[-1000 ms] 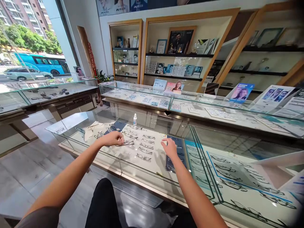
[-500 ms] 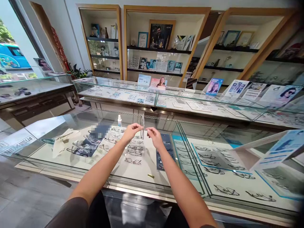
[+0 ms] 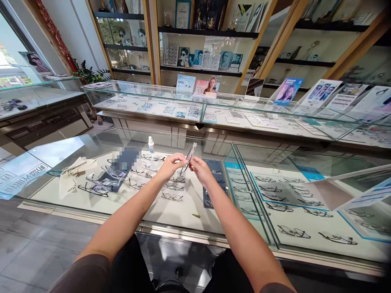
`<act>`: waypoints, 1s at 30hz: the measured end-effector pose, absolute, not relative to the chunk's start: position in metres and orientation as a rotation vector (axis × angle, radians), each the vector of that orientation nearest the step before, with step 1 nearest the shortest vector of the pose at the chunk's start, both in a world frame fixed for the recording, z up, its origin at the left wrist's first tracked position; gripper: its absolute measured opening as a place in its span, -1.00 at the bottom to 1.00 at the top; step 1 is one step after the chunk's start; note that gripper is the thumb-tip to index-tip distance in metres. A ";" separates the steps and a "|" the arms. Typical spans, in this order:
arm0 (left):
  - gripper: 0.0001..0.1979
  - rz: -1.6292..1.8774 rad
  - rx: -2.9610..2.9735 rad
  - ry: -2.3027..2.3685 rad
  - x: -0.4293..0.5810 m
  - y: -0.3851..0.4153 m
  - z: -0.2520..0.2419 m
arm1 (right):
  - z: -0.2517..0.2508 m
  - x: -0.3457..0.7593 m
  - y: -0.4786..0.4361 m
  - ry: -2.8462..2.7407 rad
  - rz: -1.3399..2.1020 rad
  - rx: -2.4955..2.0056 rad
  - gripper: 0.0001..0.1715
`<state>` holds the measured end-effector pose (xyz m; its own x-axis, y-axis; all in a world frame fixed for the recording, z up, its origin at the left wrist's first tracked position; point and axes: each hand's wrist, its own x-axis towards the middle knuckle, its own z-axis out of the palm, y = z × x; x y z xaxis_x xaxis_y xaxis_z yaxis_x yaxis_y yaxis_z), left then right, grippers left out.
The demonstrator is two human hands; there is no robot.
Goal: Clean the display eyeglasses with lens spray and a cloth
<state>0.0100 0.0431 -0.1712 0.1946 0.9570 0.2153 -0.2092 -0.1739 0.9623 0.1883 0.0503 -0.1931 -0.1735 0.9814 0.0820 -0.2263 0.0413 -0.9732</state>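
A pair of eyeglasses (image 3: 191, 152) with a thin dark rim is held up, tilted, above the glass display case (image 3: 146, 228). My left hand (image 3: 171, 167) pinches the glasses from the left, thumb and fingers closed. On the other side, the fingertips of my right hand (image 3: 200, 169) are closed on them too. Below my hands, several eyeglasses (image 3: 172, 197) lie in rows in the case. A white spray bottle (image 3: 151, 145) stands upright beyond my left hand. Near the front lies a small gold-coloured piece (image 3: 196, 215).
At left are a pale cloth (image 3: 72, 176) and dark-rimmed glasses (image 3: 94, 189). On the right stands a folded leaflet (image 3: 363, 193). A second glass counter (image 3: 152, 91) runs across behind, with shelves beyond it. A potted plant (image 3: 91, 72) sits in the corner.
My right hand has closed on the glasses, which my left hand was holding alone. The glasses have turned from upright edge-on to tilted rightward. The view has tipped downward.
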 end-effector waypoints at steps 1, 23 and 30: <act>-0.66 1.290 1.275 0.836 0.010 0.044 -0.172 | -0.191 0.188 0.048 -1.196 1.367 -0.911 -0.46; -0.57 1.311 1.169 0.917 0.009 0.046 -0.175 | -0.175 0.185 0.033 -1.443 1.061 -0.960 -0.50; -0.49 1.254 1.105 0.878 0.011 0.045 -0.174 | -0.178 0.187 0.036 -1.413 1.065 -0.977 -0.49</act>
